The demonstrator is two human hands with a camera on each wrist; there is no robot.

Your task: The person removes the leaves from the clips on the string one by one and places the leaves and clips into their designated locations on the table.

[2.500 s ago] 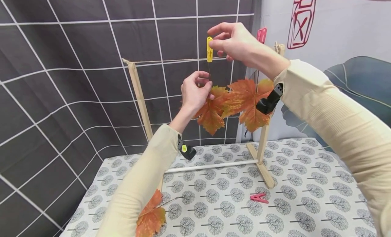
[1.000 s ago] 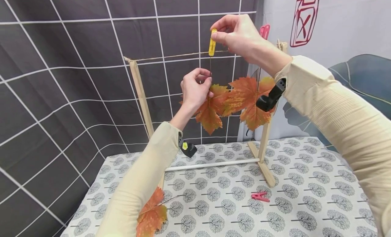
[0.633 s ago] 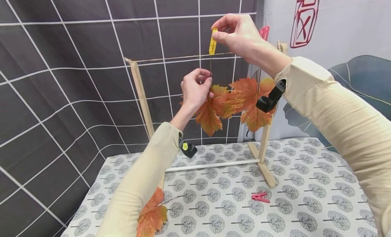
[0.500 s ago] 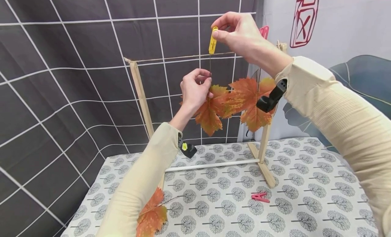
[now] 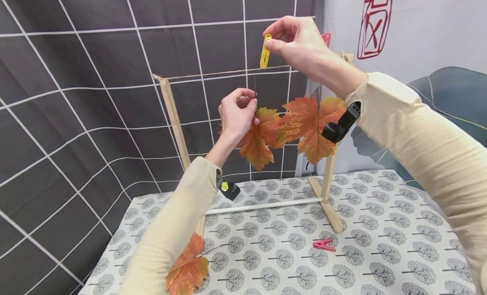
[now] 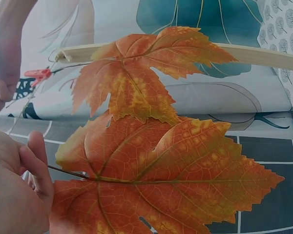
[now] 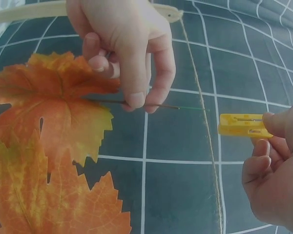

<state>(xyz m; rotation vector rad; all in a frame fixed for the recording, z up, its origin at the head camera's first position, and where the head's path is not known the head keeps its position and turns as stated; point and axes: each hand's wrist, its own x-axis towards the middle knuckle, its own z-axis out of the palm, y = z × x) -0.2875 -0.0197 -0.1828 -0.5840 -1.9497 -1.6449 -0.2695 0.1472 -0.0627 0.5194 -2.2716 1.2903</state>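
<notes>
Two hands work by the string (image 5: pixel 224 73). The left hand (image 5: pixel 237 115) is below the string, and its grip is clamped on the stem (image 5: pixel 255 81) of a leaf (image 5: pixel 258 143). That leaf is below the string too, with its stem pointing up at it. The right hand (image 5: pixel 298 39) is above the string, and its grip is clamped on the yellow clip (image 5: pixel 264 52). The clip points down, with its low end just beside the string. I cannot tell if the clip's mouth is open.

Now the tip of the stem no longer meets the clip's low end. It has slipped down and to the left, just under the string, and a gap shows. The yellow clip has hardly moved. I think this means the clip does not hold the leaf, and only the left hand keeps it up.

At the string's right end, a pink clip (image 6: pixel 37 74) looks to hold the hung leaf (image 5: pixel 313 126) below it. Far below the string, a loose clip (image 5: pixel 324 244) and a loose leaf (image 5: pixel 188 269) lie on the worktop (image 5: pixel 281 274).
</notes>
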